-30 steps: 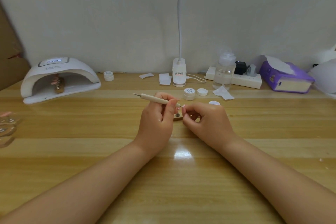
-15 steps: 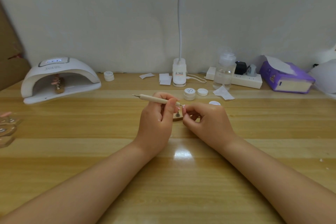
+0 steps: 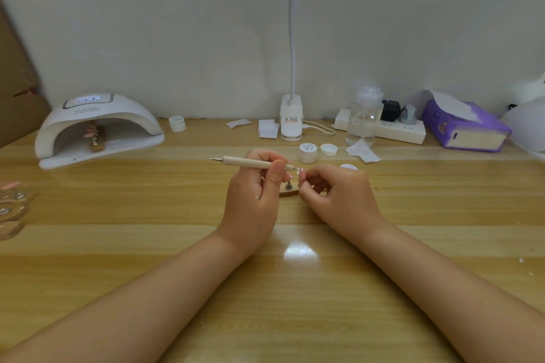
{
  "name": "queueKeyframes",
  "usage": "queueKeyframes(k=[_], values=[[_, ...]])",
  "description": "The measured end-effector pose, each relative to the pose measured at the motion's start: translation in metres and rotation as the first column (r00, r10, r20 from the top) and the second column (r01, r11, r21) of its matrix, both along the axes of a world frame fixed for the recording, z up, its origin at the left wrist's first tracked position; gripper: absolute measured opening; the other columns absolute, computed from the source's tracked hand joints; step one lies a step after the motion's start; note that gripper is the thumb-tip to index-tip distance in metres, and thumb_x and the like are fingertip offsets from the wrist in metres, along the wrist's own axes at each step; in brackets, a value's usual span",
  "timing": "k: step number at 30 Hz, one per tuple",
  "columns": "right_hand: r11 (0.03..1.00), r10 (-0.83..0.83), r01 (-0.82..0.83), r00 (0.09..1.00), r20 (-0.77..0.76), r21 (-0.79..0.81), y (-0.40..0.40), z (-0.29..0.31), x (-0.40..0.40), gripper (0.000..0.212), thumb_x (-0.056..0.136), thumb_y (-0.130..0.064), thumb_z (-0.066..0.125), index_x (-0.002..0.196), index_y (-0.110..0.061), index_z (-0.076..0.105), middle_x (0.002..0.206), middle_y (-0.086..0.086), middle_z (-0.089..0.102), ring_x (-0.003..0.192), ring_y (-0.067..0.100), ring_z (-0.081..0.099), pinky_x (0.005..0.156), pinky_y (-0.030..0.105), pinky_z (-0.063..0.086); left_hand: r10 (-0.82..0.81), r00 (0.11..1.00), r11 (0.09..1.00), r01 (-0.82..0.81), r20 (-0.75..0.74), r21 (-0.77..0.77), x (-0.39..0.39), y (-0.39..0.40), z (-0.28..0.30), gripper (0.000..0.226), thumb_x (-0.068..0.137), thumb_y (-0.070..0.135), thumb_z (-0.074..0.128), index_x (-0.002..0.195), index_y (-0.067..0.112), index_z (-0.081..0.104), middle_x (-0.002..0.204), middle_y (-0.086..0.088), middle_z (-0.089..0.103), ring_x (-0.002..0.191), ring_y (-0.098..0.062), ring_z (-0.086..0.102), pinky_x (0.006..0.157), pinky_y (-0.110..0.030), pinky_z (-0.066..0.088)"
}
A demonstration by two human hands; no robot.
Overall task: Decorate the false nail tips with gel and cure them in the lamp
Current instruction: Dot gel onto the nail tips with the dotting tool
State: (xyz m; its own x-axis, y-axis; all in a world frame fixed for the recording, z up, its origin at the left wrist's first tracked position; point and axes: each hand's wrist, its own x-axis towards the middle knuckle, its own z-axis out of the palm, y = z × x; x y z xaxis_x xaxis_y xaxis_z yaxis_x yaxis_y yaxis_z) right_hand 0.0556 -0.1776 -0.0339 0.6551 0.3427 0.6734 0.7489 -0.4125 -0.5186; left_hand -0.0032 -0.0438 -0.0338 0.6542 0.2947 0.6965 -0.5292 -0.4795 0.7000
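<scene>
Reading "SUN", the curing lamp (image 3: 97,127) holds nail tips (image 3: 90,132)

Both forearms bare, entering from bottom corners and converging at centre. L hand (image 3: 253,194): back to camera, fingers curled, thumb and fingers in a pinch grip on a tool shaft lying approx. horizontal, tip pointing right. R hand (image 3: 339,197): fingers curled, thumb and index pinched at the tool tip; what they hold is too small to tell. Hands just beside each other, fingertips nearly touching.
</scene>
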Motion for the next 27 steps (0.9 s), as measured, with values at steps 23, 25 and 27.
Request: queueKeyframes(k=[23, 25, 27], values=[[1.000, 0.015, -0.016, 1.000, -0.026, -0.026, -0.0014, 0.0019, -0.0016, 0.005, 0.079, -0.012, 0.069, 0.080, -0.011, 0.073, 0.069, -0.005, 0.069, 0.060, 0.008, 0.061, 0.061, 0.024, 0.050, -0.022, 0.998, 1.000, 0.023, -0.061, 0.014, 0.0009, -0.0005, -0.0014, 0.010, 0.092, 0.028, 0.047, 0.085, 0.033, 0.052, 0.073, 0.016, 0.064, 0.065, -0.007, 0.059, 0.062, -0.021, 0.047], [0.999, 0.017, -0.018, 0.999, -0.029, -0.031, -0.0016, 0.0020, -0.0016, 0.005, 0.079, -0.013, 0.069, 0.081, -0.012, 0.073, 0.069, -0.006, 0.069, 0.059, 0.007, 0.061, 0.060, 0.022, 0.049, -0.025, 0.998, 1.000, 0.025, -0.062, 0.013, 0.0010, -0.0006, -0.0013, 0.010, 0.092, 0.027, 0.047, 0.085, 0.034, 0.052, 0.073, 0.015, 0.064, 0.066, -0.007, 0.059, 0.062, -0.021, 0.047], [0.999, 0.017, -0.018, 0.999, -0.031, -0.034, -0.0017, 0.0020, -0.0017, 0.005, 0.080, -0.013, 0.069, 0.081, -0.012, 0.073, 0.069, -0.006, 0.069, 0.059, 0.006, 0.060, 0.060, 0.021, 0.048, -0.023, 0.998, 1.000, 0.024, -0.061, 0.013, 0.0006, -0.0004, -0.0013, 0.011, 0.092, 0.027, 0.047, 0.085, 0.034, 0.051, 0.074, 0.014, 0.064, 0.066, -0.007, 0.060, 0.063, -0.022, 0.048]])
